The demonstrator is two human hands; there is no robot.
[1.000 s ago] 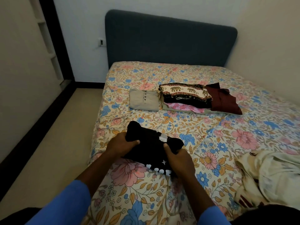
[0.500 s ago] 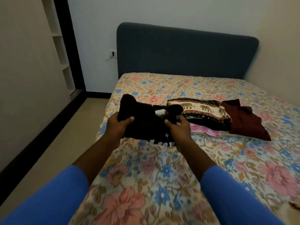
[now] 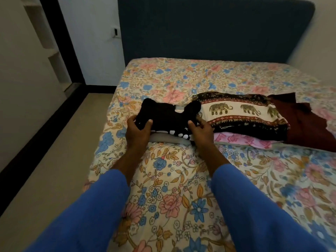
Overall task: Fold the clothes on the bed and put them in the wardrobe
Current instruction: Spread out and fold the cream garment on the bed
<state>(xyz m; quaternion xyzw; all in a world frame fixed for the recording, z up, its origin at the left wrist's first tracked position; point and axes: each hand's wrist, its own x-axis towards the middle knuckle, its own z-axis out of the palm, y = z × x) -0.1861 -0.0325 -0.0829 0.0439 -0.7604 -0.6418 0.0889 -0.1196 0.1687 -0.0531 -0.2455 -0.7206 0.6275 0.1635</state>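
While fingers (image 3: 149, 123) pinch both ends, the black shirt (image 3: 169, 116) (folded) spans between.

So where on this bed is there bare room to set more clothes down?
Bare bedspread lies between the clothes row and the headboard, and again this side of it. The row itself is crowded: black garment, elephant-print stack, maroon garment.

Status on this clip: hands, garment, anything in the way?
Both gripping: left hand, right hand on folded black top. Top over a folded grey garment, beside elephant-print stack. No obstruction seen.
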